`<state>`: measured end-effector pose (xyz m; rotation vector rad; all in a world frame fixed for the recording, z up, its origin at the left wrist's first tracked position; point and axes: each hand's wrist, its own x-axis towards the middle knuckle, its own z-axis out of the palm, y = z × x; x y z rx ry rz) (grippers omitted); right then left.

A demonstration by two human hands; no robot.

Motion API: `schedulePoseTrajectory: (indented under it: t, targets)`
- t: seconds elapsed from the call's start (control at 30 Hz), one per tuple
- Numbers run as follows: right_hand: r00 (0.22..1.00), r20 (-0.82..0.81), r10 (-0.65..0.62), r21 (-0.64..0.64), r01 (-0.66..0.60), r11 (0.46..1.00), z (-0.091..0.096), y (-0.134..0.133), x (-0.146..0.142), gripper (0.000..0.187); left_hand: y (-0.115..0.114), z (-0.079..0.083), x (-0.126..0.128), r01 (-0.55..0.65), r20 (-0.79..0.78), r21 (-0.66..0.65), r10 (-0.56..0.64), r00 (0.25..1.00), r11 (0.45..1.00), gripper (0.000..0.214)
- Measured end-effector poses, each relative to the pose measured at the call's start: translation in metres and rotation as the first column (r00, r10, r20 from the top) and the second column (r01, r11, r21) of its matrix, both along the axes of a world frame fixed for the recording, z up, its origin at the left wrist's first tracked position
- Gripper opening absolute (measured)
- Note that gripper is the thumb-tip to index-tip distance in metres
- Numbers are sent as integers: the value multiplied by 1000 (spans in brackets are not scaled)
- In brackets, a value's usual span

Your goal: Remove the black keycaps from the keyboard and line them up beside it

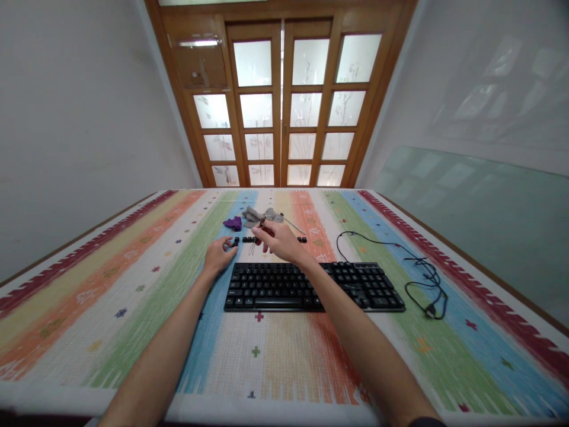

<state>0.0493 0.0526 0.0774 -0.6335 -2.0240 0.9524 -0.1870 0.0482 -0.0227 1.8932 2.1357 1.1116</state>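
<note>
My right hand [278,240] is closed around a wire keycap puller [262,223], whose thin wire loops point down toward the tablecloth. Beyond the keyboard's back left corner, my left hand [219,255] has its thumb and forefinger pinched at a small black keycap [235,244]. More loose black keycaps [247,239] lie in a row behind the keyboard, partly covered by my right hand. The black keyboard [275,287] lies flat in front of me, its top row seemingly without caps. My right forearm crosses over it and hides part of its keys.
Behind the keycaps lie a purple cloth [233,223] and a crumpled grey cloth [253,214], with a thin rod [294,225] beside it. The keyboard's cable [429,276] coils on the right. A striped tablecloth [146,284] covers the table.
</note>
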Motion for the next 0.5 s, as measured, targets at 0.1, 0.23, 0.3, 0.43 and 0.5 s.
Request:
schedulePoseTrajectory:
  t: [0.1,0.23,0.3,0.43,0.5]
  targets:
    - [1000,7,2,-8,-1,1000,0,0,0,37,1,0,1,-9,-1,-1,9,1000,1000,47]
    - [1000,18,9,-19,-9,1000,1,-1,0,38,2,-1,2,-19,-33,-2,19,999,1000,45]
    - [1000,28,12,-18,-11,1000,1,-2,0,38,3,-1,2,-14,-48,3,14,999,1000,43]
    - [999,41,11,-8,-11,1000,1,-1,1,38,3,-3,1,13,-60,19,-12,998,1000,40]
    - [999,42,13,-3,-13,1000,0,0,1,37,3,-4,1,32,-69,47,-29,997,998,38]
